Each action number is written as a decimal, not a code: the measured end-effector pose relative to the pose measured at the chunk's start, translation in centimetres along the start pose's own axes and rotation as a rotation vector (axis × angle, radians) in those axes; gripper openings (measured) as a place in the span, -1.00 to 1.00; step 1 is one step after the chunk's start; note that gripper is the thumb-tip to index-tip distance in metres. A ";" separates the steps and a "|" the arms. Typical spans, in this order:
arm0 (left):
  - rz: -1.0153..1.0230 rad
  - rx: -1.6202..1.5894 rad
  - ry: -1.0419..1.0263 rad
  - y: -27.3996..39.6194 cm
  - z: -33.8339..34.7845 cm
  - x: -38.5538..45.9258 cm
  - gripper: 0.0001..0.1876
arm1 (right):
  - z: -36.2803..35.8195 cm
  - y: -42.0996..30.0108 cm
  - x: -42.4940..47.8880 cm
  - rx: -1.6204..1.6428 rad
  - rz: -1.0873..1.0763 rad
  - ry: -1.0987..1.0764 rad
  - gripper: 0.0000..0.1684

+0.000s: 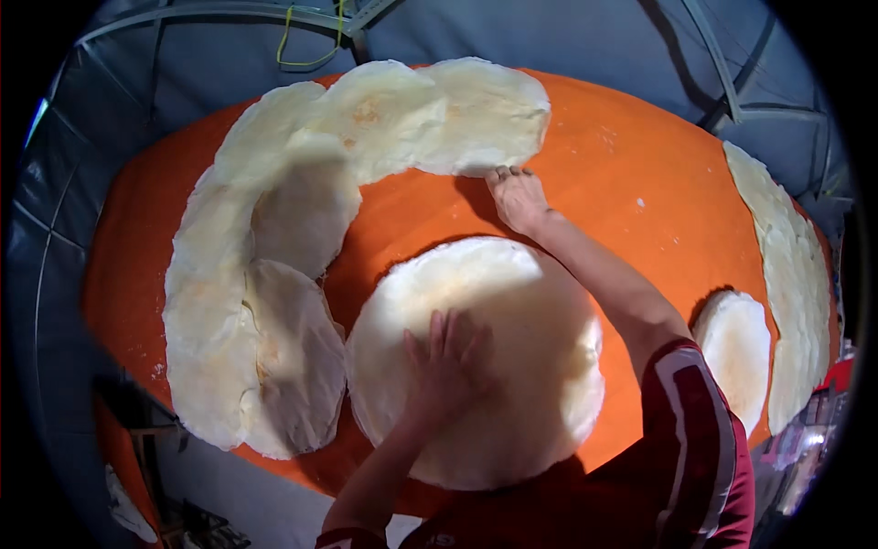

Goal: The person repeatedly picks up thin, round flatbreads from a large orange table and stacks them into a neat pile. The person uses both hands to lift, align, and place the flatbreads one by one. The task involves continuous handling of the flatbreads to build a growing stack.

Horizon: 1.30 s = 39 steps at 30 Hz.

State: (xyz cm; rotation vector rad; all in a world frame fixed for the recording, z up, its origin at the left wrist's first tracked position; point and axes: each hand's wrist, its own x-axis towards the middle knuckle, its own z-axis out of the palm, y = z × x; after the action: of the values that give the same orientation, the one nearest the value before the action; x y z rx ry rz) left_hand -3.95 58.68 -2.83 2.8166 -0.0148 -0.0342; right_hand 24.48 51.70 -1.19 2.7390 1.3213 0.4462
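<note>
Large round sheets of thin flatbread lie on an orange-covered table point(603, 178). My left hand point(453, 364) rests palm down, fingers spread, on a thick round stack of flatbread point(494, 425) right before me. At the far middle of the table, my right hand point(518, 195) reaches to the near edge of a flatbread sheet point(487, 113), its fingertips at that edge; whether they grip it cannot be told. More overlapping sheets point(212, 302) curve from there around the left side, two of them point(309, 213) on the inner side of the curve, partly in shadow.
Another flatbread pile point(734, 357) lies at the right, beside a row of overlapping sheets point(796, 295) along the table's right end. Grey tarpaulin walls on a metal frame point(713, 62) stand behind the table. A yellow cord point(309, 64) hangs at the top.
</note>
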 end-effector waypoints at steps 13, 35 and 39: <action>-0.050 -0.054 -0.083 0.4 -1.2 0.6 -0.14 | -5.7 8.0 4.5 0.057 -0.289 0.295 -0.93; -0.580 -1.710 0.451 4.2 2.4 0.2 -0.80 | -9.9 1.8 -23.8 1.650 0.630 0.177 -0.64; -0.705 -1.922 0.511 2.4 4.5 -3.1 -0.74 | -26.8 6.3 -17.7 0.975 0.354 0.235 -0.80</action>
State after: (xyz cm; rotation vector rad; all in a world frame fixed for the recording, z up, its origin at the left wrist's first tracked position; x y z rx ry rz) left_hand -7.18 55.03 -6.24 0.7614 0.6886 0.3164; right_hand 11.06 32.28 21.53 3.8634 1.3410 0.1417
